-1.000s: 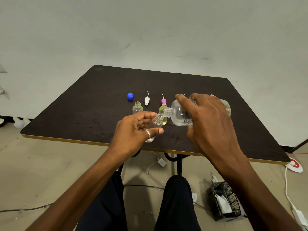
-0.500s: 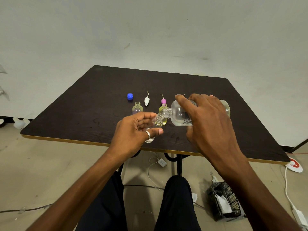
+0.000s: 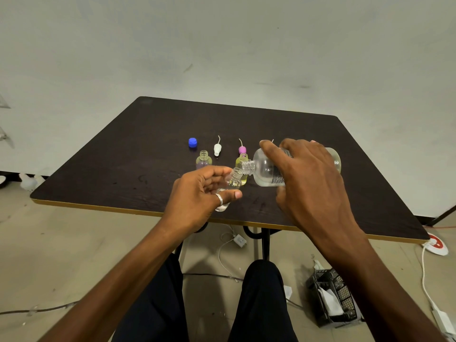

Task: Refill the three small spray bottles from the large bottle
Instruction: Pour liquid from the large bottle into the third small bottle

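Observation:
My right hand (image 3: 311, 183) grips the large clear bottle (image 3: 265, 169), tipped on its side with its open neck pointing left. Its neck meets the mouth of a small clear bottle (image 3: 234, 180) that my left hand (image 3: 199, 196) holds tilted above the dark table (image 3: 123, 169). Two other small bottles stand uncapped on the table: a purplish one (image 3: 203, 160) to the left and a yellowish one (image 3: 243, 162) partly behind the held bottle. Behind them lie a blue cap (image 3: 192, 142), a white spray head (image 3: 217, 149) and a pink spray head (image 3: 242, 149).
The table's gold-trimmed front edge (image 3: 123, 209) runs just under my hands. On the floor to the right are a black mesh basket (image 3: 332, 298), a white cable and a red-and-white disc (image 3: 435, 246). My knees sit under the table.

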